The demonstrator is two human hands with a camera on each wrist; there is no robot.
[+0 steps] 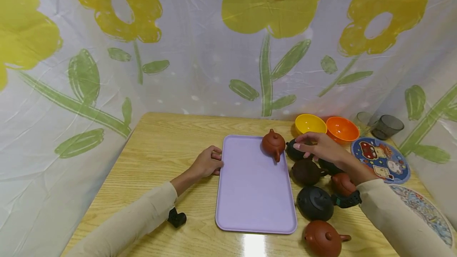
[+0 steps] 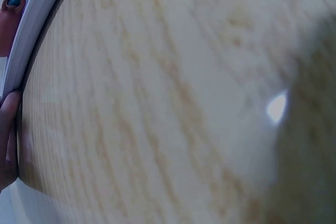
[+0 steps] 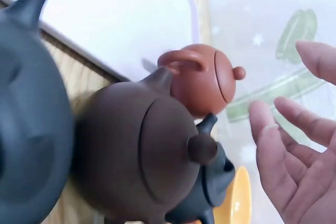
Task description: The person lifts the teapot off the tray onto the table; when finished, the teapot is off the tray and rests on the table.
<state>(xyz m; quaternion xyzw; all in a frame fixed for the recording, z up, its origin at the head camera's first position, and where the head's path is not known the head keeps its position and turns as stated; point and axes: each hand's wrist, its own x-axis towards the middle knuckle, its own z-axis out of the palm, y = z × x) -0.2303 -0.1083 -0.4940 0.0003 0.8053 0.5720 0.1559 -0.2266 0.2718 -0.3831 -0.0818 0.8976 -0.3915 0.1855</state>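
Note:
A lilac tray point(image 1: 255, 193) lies on the table, with a reddish-brown clay teapot point(image 1: 273, 144) in its far right corner. My left hand point(image 1: 207, 162) touches the tray's left rim with its fingertips, the fingers relaxed. Over a dark teapot point(image 1: 293, 150) just right of the tray, my right hand point(image 1: 323, 148) hovers with fingers apart and nothing between them. In the right wrist view its fingers point(image 3: 294, 166) stand clear of the teapots. Nearer lie a dark brown teapot point(image 1: 306, 172), a black teapot point(image 1: 315, 204) and another reddish-brown teapot point(image 1: 322, 239). The right arm partly covers a further reddish-brown teapot point(image 1: 342, 184).
A yellow bowl point(image 1: 310, 124), an orange bowl point(image 1: 342, 129) and a grey glass point(image 1: 388, 126) stand at the far right. Beside them lie a blue round mat point(image 1: 398, 169) and a patterned mat point(image 1: 425, 209). A flowered curtain point(image 1: 192, 70) hangs behind the table.

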